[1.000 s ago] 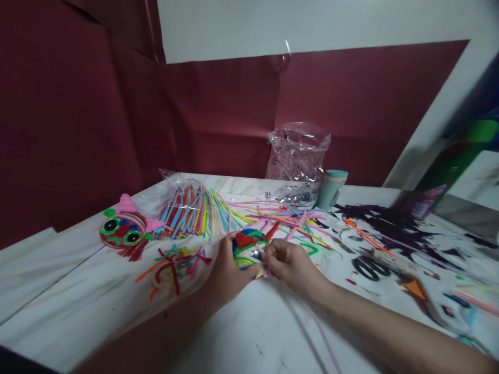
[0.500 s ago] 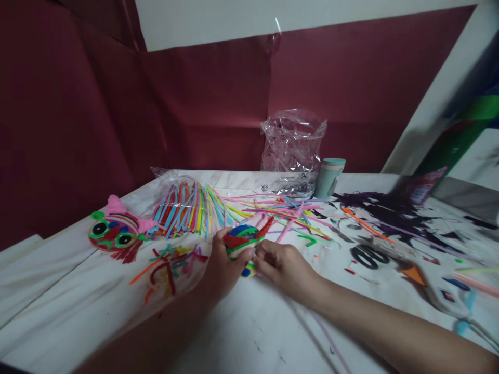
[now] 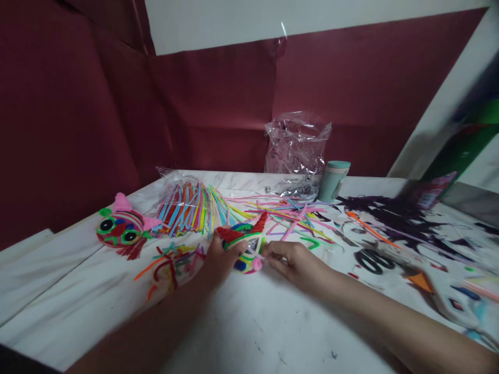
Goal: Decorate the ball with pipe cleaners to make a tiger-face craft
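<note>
My left hand [image 3: 222, 257] is wrapped round a colourful pipe-cleaner animal head [image 3: 241, 264] with red pointed ears, green and blue bands and a pink bump low on its right. A pale pipe cleaner [image 3: 253, 253] slants across the front of the head. Its right end meets the pinched fingertips of my right hand [image 3: 290, 262], just beside the head. To the left lies a finished-looking pipe-cleaner animal face [image 3: 122, 228] with big black eyes, pink ears and a red fringe. Short bent pipe-cleaner pieces [image 3: 171, 267] lie near my left forearm.
A clear bag of pipe cleaners [image 3: 185, 208] spills loose ones across the back. Behind stand a crumpled plastic bag [image 3: 298, 145] and a green-grey canister [image 3: 333, 182]. At right are purple scraps [image 3: 390, 218], black rings [image 3: 372, 261] and a glue gun [image 3: 444, 301].
My right hand has moved slightly right, away from the head, uncovering its lower right side and the pale strip. The head is tilted differently in my left hand. The view has shifted slightly.
</note>
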Demonstrator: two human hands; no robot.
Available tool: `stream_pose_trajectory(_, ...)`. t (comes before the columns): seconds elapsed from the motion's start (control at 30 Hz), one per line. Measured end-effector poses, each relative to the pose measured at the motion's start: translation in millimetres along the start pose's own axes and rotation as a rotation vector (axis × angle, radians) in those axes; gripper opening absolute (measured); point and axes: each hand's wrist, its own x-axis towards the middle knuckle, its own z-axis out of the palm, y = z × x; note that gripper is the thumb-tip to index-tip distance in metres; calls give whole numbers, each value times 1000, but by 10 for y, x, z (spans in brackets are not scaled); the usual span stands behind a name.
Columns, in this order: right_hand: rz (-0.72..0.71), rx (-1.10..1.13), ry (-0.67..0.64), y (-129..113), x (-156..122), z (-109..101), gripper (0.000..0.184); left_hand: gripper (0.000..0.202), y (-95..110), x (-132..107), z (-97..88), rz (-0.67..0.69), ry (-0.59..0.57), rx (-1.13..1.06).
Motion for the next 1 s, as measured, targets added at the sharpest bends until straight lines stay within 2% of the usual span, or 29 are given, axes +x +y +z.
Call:
stream_pose_trajectory(0.27,-279,-104,96,5,-23,56,17,38,70,-54,4,46,-33,28)
stream_pose_trajectory(0.4,-292,-146,129,-28,-35,116,18,40,52,-49,21,55,-2,48)
stream_pose_trajectory(0.53,-207,-124,174,-94,-69,190,16,45,0,-36,31,106,25,74)
stream_pose_trajectory(0.73,7,-30,190,-134,-93,238,12,51,-77,-58,19,148,-40,115)
stream_pose_trajectory(1.0,354,532,139,-165,-56,331,8,59,-176,-83,32,246,-36,133)
